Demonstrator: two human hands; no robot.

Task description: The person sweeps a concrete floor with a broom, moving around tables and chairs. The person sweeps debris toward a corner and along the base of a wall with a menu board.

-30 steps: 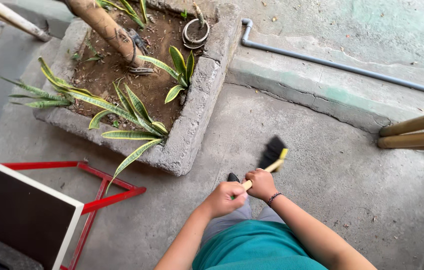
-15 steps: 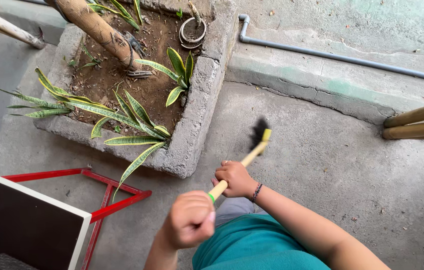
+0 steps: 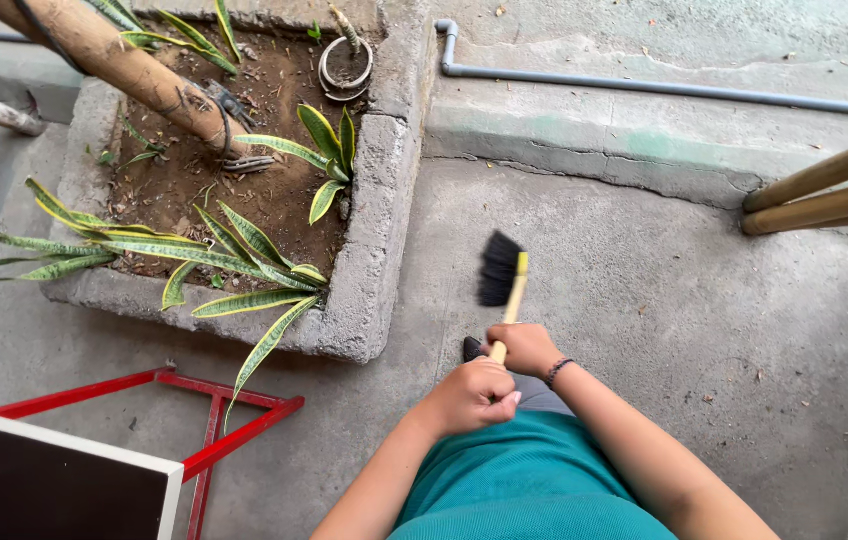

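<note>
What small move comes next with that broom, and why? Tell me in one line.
Probably draw the broom back down across the concrete floor toward the feet: both hands, left hand and right hand, grip the yellow handle, and the black bristles sit extended forward beside the concrete planter.

broom (image 3: 501,270): black bristle head swings from low by the foot, out toward the concrete planter (image 3: 384,190), now sits mid-floor, blurred, just right of the planter's corner | left hand (image 3: 471,395): drops from raised fist back beside right hand (image 3: 524,348) on handle | both hands: farther from planter
</note>
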